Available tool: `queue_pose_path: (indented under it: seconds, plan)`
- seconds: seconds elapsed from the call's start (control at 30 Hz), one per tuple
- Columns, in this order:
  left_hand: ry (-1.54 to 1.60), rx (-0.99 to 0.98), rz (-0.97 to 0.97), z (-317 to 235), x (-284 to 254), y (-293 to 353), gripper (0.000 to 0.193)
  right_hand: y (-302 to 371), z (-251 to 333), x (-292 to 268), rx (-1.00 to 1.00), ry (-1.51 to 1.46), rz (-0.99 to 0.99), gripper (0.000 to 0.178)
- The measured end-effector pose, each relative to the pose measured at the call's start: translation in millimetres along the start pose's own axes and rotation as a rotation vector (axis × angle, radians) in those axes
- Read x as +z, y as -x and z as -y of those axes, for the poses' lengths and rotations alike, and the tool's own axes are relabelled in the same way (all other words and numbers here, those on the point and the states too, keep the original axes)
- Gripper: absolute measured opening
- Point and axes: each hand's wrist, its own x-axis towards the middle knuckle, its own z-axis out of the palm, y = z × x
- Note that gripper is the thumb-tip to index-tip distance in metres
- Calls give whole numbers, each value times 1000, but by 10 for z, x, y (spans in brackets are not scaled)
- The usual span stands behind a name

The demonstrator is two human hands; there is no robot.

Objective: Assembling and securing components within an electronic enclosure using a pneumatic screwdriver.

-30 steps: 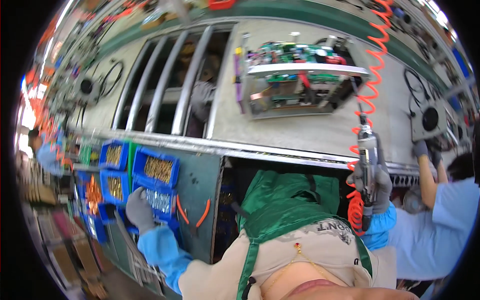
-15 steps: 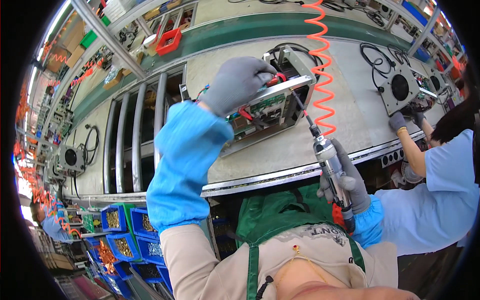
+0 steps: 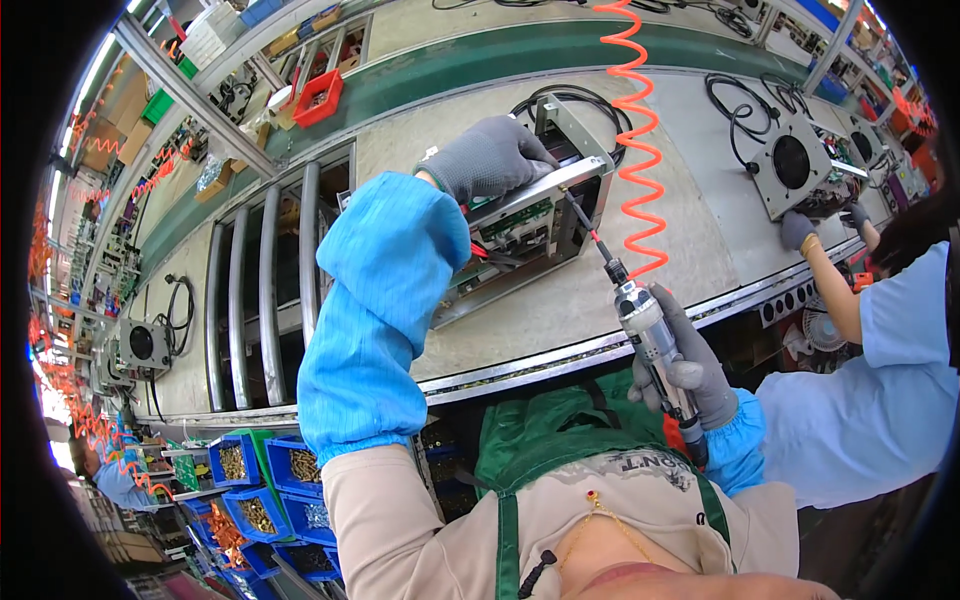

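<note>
A metal chassis with a green circuit board and red wires inside stands on the bench in front of me. Bent over its top rail are the grey-gloved fingers of my left hand, gripping near the middle of the rail; the thumb is hidden. My right hand, also gloved, is wrapped round a silver and black power screwdriver. The long bit slants up and left, its tip at the rail's front side close to the right end. Whether it sits in a screw is too small to tell.
An orange coiled hose hangs right of the chassis. Metal rollers lie to the left, and blue bins of small hardware stand lower left. At right, a co-worker's gloved hands touch another fan unit.
My left hand has shifted slightly right and flattened over the rail, away from the red wires it was at. The screwdriver has moved slightly up and left along with the chassis in view.
</note>
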Motion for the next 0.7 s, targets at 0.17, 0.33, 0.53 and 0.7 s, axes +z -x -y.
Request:
queue_pose_path:
  seconds: [0.17,0.33,0.53,0.7]
  plan:
    - [14,39,35,1,-14,28,26,5,0,-17,-3,19,9,109]
    - [81,11,100,-13,-69,76,31,-9,0,-32,-4,19,24,109]
    - [189,-67,90,-29,-84,178,37,15,15,53,-3,47,18,106]
    - [137,-74,76,-214,-21,280,36,45,-7,122,-19,45,1,105]
